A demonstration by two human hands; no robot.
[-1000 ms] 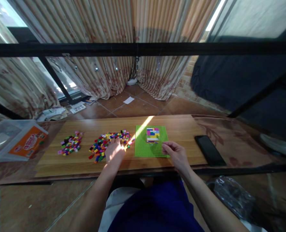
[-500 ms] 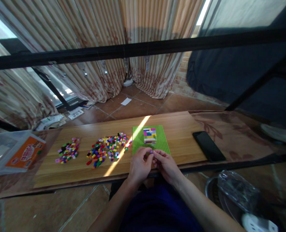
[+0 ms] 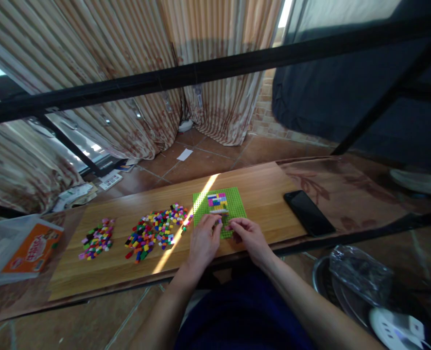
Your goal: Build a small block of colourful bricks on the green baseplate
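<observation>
A green studded baseplate (image 3: 238,204) lies on the wooden board, with a small multicoloured block of toy bricks (image 3: 217,200) built up on it. My left hand (image 3: 204,239) is at the plate's near left corner, its thumb and forefinger pinched on a tiny purple brick (image 3: 219,221). Just to its right, my right hand (image 3: 249,235) hovers over the near right part of the plate. Its thumb and fingertips are pressed together; what they hold, if anything, is too small to make out. A gap separates the two hands.
Left of the plate lies a large pile of loose bricks (image 3: 153,231), and farther left a smaller pile (image 3: 98,239). A clear plastic box with an orange label (image 3: 33,247) stands at the far left. A black phone (image 3: 309,212) lies to the right on the wooden board (image 3: 266,194).
My hands, touching at the fingertips before, have drawn apart. The left hand has moved up closer to the brick block with the purple brick. The whole view has shifted and tilted slightly.
</observation>
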